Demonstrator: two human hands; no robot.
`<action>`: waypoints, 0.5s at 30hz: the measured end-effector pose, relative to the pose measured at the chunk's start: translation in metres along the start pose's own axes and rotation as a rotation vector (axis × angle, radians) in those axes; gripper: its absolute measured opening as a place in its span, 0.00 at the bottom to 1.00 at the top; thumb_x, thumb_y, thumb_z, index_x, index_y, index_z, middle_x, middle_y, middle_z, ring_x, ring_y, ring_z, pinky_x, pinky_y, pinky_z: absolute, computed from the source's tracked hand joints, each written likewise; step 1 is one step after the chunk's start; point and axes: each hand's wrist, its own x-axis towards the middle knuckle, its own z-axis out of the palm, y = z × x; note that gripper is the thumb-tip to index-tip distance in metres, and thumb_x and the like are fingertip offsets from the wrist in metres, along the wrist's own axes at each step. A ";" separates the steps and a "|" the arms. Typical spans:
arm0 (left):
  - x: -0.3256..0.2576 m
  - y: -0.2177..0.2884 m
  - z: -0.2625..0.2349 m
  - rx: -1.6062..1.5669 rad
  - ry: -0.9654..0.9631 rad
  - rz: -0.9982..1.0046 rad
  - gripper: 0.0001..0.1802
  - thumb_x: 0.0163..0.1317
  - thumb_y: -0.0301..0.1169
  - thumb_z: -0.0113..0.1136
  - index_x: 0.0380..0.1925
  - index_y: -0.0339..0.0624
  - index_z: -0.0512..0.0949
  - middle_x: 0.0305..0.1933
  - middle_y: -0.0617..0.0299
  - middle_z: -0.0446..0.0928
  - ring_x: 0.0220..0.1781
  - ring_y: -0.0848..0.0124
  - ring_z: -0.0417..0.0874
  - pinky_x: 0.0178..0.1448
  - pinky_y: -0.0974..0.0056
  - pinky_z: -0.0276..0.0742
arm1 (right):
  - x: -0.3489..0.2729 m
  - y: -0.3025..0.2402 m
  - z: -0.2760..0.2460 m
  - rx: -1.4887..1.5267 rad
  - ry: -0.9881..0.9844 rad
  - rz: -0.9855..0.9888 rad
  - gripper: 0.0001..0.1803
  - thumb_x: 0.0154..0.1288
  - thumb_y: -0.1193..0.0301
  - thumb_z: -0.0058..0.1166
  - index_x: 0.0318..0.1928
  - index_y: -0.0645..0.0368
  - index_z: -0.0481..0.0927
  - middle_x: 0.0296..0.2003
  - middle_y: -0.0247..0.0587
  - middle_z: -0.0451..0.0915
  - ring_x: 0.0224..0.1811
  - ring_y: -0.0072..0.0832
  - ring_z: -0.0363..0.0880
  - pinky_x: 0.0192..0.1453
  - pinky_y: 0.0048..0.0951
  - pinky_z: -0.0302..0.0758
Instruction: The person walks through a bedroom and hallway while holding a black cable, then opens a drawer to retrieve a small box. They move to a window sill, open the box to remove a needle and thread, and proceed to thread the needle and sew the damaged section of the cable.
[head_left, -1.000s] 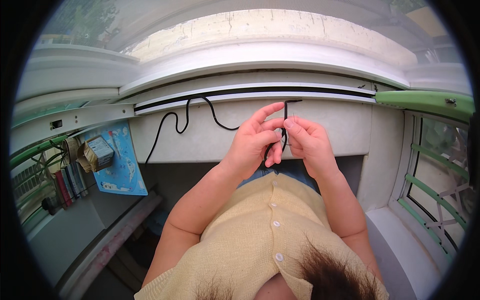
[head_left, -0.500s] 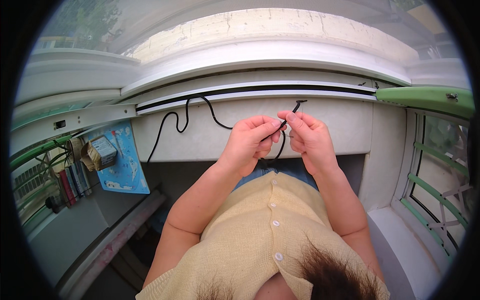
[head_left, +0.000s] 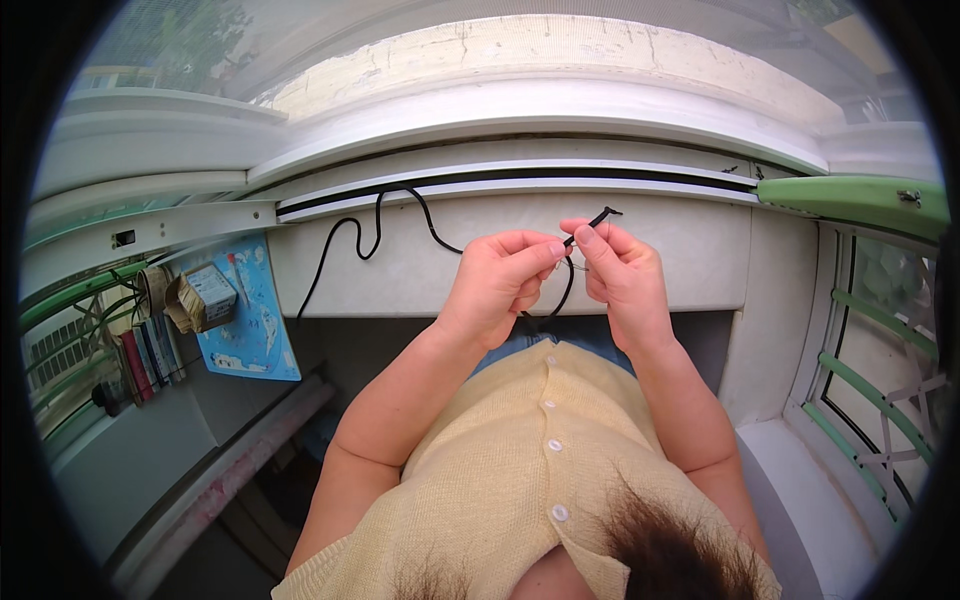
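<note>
A black cord (head_left: 379, 228) loops over the pale sill and runs into my hands above its near edge. My left hand (head_left: 503, 283) pinches it between thumb and fingertips. Close beside it, my right hand (head_left: 626, 272) is closed with thumb and finger on the same cord, near its end. Beyond the fingertips the dark cord end (head_left: 601, 216) sticks out up and to the right, with a small bent tip. Another length of cord hangs in a curve between the hands. A very thin wire or thread shows by my fingers, too fine to identify.
Behind the sill (head_left: 690, 250) runs a white window track (head_left: 500, 188). A green frame piece (head_left: 850, 200) stands at the right. To the left are a blue board (head_left: 262, 330), a small box (head_left: 207, 297) and several books (head_left: 150, 355).
The cord end now points slightly farther right and lower. Both hands keep their pinch in nearly the same place, and the view has shifted a little.
</note>
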 end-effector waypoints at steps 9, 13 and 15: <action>0.004 -0.002 0.002 0.108 0.088 0.076 0.08 0.60 0.27 0.63 0.37 0.33 0.81 0.23 0.69 0.72 0.17 0.85 0.57 0.19 0.76 0.48 | -0.008 0.005 -0.014 -0.758 -0.004 -0.560 0.08 0.70 0.71 0.50 0.46 0.58 0.76 0.21 0.34 0.75 0.18 0.23 0.68 0.22 0.26 0.63; 0.003 0.000 0.002 0.112 0.070 0.087 0.08 0.60 0.27 0.63 0.37 0.33 0.81 0.23 0.69 0.72 0.17 0.85 0.58 0.19 0.76 0.49 | -0.015 -0.011 -0.007 -1.122 0.069 -0.668 0.06 0.65 0.74 0.54 0.42 0.56 0.78 0.26 0.39 0.80 0.23 0.33 0.78 0.25 0.30 0.71; 0.002 0.002 0.003 0.128 0.068 0.093 0.08 0.60 0.26 0.63 0.37 0.33 0.81 0.23 0.69 0.72 0.17 0.85 0.58 0.19 0.76 0.49 | -0.006 -0.003 -0.011 -1.118 0.088 -0.886 0.06 0.63 0.75 0.55 0.41 0.55 0.79 0.26 0.36 0.81 0.23 0.33 0.79 0.24 0.30 0.72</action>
